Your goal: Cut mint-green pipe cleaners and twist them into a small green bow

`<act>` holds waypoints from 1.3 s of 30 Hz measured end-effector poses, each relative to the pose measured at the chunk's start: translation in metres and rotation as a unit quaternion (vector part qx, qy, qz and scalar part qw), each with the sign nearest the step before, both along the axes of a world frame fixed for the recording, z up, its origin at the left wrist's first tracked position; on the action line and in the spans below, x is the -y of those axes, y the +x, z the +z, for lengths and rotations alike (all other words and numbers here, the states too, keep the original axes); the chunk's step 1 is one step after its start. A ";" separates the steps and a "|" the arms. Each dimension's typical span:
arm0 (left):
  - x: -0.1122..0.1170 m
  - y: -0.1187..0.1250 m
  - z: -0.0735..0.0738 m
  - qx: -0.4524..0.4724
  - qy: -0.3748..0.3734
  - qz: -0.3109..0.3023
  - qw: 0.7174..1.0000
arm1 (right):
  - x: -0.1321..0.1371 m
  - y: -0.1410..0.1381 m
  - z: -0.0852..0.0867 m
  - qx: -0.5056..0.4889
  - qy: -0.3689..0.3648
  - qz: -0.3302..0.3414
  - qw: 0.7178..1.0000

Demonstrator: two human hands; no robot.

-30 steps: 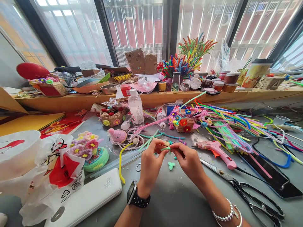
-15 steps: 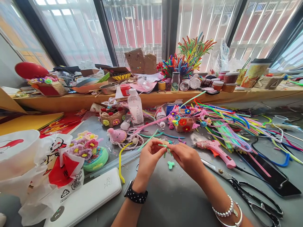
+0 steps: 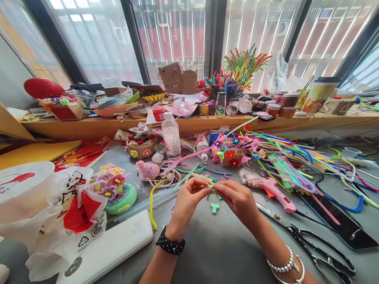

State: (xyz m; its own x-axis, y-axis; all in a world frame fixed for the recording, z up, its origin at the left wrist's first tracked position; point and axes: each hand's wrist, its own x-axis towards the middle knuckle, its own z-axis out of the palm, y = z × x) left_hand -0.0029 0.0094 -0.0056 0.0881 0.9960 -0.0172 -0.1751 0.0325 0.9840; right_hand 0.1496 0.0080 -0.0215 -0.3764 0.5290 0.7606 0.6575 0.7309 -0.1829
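Between the fingertips of both hands is a light green pipe cleaner, pinched at the middle of the work area, with short ends hanging below. My left hand, closed, grips it from the left side. From the right, my right hand meets it with thumb and fingers pressed together. Just below the fingertips, a small green pipe-cleaner piece with rounded lobes lies on the grey table. The exact shape of the held piece is partly hidden by the fingers.
A pink glue gun and black-handled scissors lie right of my hands, near a phone. Many loose pipe cleaners spread behind them. On the left are a white power bank, a plastic bag and a bottle.
My fingers have shifted slightly on the green pipe cleaner, and the right fingers look straighter. Both hands stay in nearly the same place. The whole view has moved a little.
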 end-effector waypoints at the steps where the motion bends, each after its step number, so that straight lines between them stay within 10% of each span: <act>1: 0.000 0.000 0.001 -0.003 0.006 0.002 1.000 | 0.000 0.000 0.000 -0.003 -0.006 0.002 1.000; 10: 0.005 0.003 0.001 -0.110 0.078 0.031 0.990 | 0.001 0.002 0.000 -0.013 -0.047 0.009 0.999; 22: 0.008 0.002 0.004 -0.308 0.270 0.036 0.912 | 0.004 -0.004 0.005 -0.153 -0.242 0.020 0.958; 34: 0.009 0.005 -0.003 -0.314 0.308 0.015 0.898 | 0.001 -0.004 0.010 -0.345 -0.530 0.063 0.772; 39: 0.007 0.006 0.000 -0.179 0.164 0.035 0.969 | 0.004 -0.002 0.007 -0.320 -0.401 0.026 0.858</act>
State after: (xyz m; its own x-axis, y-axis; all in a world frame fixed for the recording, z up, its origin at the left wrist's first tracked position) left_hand 0.0033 0.0025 -0.0055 0.0661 0.9564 0.2844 0.1899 -0.2919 0.9374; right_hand 0.1474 0.0037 -0.0143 -0.0569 0.9739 0.2195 0.2044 0.2266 -0.9523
